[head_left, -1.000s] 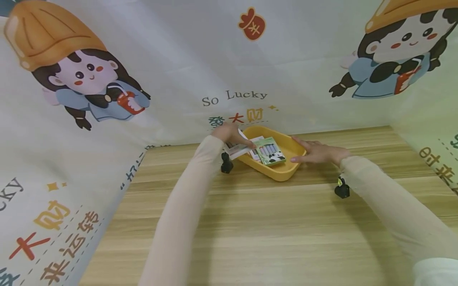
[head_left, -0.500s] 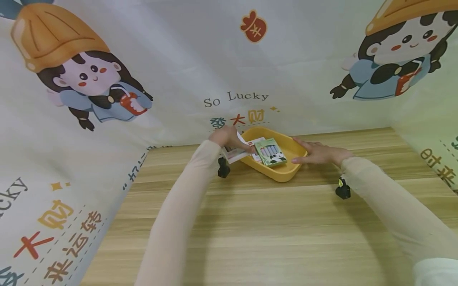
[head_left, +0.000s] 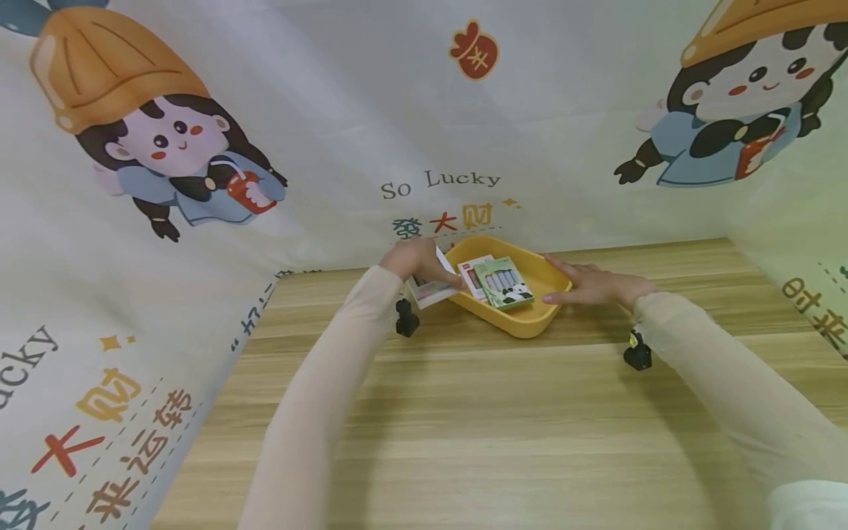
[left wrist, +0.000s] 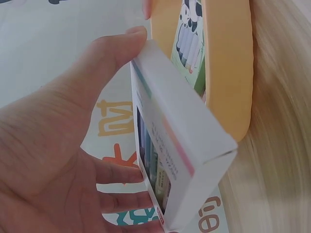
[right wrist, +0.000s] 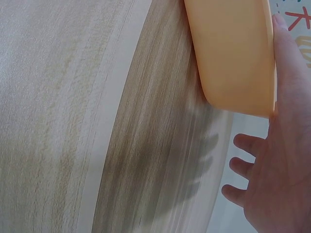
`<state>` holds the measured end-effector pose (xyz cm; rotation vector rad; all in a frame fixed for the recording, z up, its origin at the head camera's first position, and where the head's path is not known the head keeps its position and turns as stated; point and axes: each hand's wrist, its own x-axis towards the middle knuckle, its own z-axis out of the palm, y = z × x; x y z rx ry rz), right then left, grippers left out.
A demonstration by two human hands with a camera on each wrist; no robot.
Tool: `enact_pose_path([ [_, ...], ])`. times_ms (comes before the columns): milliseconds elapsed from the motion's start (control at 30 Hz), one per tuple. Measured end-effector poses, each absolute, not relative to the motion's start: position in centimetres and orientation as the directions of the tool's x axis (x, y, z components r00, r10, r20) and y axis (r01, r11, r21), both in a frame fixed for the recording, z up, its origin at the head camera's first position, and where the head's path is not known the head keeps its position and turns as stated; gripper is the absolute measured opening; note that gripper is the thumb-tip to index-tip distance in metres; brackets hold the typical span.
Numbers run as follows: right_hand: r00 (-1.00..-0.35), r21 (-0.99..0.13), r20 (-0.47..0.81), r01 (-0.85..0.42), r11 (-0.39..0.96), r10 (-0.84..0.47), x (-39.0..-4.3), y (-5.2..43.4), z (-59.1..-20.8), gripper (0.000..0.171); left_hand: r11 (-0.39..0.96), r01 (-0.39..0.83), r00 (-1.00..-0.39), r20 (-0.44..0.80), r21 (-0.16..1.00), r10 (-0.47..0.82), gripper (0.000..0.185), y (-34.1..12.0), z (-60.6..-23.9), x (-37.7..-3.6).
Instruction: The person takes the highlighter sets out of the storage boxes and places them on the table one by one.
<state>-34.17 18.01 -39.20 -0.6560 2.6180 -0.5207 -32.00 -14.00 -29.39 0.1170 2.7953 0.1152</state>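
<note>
In the head view my left hand (head_left: 409, 259) grips a white box of pens (head_left: 430, 296) at the left end of a yellow basket (head_left: 523, 326). The left wrist view shows the thumb on the top edge of this tilted white box (left wrist: 189, 111) and fingertips at its opposite edge; coloured pens show through its window. Inside the basket lie a green panda box of pens (head_left: 506, 285) and, partly under it, a white-and-pink box (head_left: 469, 275). My right hand (head_left: 596, 285) rests on the basket's right end, its thumb over the rim and its other visible fingers relaxed.
The basket stands on a wood-grain table (head_left: 503, 427), close to a printed cloth backdrop (head_left: 331, 147) at the back. Cloth also hangs at the left and right sides. A black wrist device (head_left: 407, 318) sits below the left hand.
My left hand has drawn the white box leftwards, away from the other boxes, uncovering more of the white-and-pink one. The right hand stays on the basket. The head view has shifted slightly.
</note>
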Motion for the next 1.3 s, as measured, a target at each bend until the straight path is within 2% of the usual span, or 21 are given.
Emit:
enact_pose_path([
  [500, -0.815, -0.455, -0.275, -0.357, 0.816, -0.51, -34.2, 18.0, -39.3, 0.098, 0.985, 0.164, -0.945, -0.28, 0.046, 0.17, 0.096, -13.9, -29.5, -30.7],
  [800, -0.817, -0.446, -0.275, -0.359, 0.82, -0.507, -34.2, 18.0, -39.5, 0.099, 0.984, 0.171, -0.944, -0.277, 0.046, 0.178, 0.109, -13.3, -29.8, -29.5],
  [1300, -0.819, -0.441, -0.275, -0.358, 0.823, -0.503, -34.3, 17.9, -39.4, 0.099, 0.979, 0.198, -0.947, -0.247, 0.053, 0.205, 0.119, -13.0, -30.3, -27.9],
])
